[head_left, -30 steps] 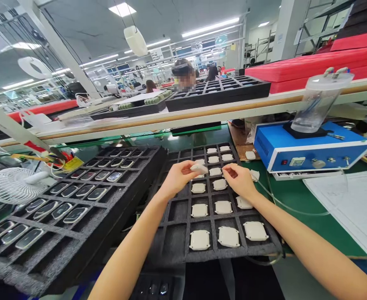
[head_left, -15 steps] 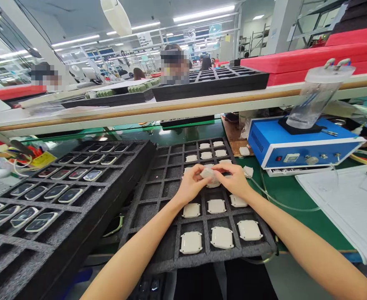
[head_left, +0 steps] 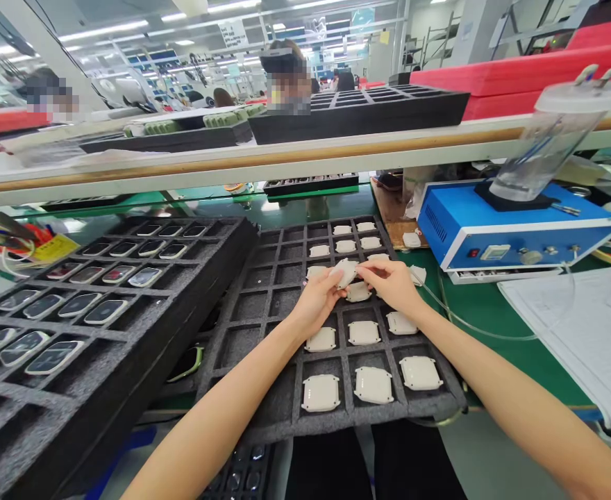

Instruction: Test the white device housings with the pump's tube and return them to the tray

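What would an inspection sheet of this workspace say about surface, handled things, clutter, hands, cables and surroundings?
Surface: green bench top, partly hidden by a middle foam tray and a left foam tray.
Things: held pale piece; similar pale pieces in the middle foam tray, dark-faced pieces in the left one.
Clutter: papers at right; a loose pale part on a brown board.
Hands: left hand grips the held pale piece; right hand has fingertips at its edge, grip unclear.
Cables: clear tube, apparently from the blue box, curves toward the right hand.
Surroundings: shelf with black tray and red slabs; people behind.
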A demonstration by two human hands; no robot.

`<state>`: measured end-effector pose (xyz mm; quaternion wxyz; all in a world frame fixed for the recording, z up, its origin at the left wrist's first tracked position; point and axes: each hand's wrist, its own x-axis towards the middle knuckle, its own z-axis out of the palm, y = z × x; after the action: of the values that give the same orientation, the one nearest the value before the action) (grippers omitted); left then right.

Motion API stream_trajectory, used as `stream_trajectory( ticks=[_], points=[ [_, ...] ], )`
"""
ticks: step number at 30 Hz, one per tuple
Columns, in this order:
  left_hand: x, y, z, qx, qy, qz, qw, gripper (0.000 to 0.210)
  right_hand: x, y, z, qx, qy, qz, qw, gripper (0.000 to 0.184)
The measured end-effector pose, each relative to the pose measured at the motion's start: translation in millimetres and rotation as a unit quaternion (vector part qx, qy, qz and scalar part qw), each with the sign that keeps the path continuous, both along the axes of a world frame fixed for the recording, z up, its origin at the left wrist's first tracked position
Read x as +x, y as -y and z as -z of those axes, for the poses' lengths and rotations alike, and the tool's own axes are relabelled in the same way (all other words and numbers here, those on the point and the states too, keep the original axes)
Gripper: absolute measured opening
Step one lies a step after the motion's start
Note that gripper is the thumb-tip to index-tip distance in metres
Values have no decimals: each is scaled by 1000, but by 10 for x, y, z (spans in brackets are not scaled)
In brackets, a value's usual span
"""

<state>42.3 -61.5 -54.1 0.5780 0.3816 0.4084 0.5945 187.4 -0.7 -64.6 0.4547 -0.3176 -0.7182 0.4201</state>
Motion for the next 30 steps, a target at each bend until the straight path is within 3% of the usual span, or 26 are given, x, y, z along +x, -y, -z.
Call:
stream_trajectory(
  ticks=[4, 7, 11, 14, 16, 22, 30],
  points=[
    [21, 7, -10, 14, -16, -3, 1000, 19, -6, -1, -33, -54, -18, -47, 997, 18],
    [28, 25, -8, 44, -80, -38, 995, 22, 9, 7, -54, -56, -55, -42, 996, 17],
    [-2, 49, 31, 92, -198, -89, 972, 22, 47, 53, -80, 50, -47, -11, 998, 17],
    [-40, 60, 35, 119, -291, -100, 944, 22, 63, 96, -104, 145, -5, 10, 989, 14],
    [-59, 69, 7, 128, -320, -98, 934, 23, 66, 109, -114, 170, 9, 15, 985, 15],
    [-104, 116, -111, 165, -433, -95, 881, 17, 70, 91, -114, 123, -1, -18, 992, 14],
    [-185, 122, -131, 160, -456, -37, 875, 13, 97, 56, -144, 74, 9, -87, 993, 12]
  ],
)
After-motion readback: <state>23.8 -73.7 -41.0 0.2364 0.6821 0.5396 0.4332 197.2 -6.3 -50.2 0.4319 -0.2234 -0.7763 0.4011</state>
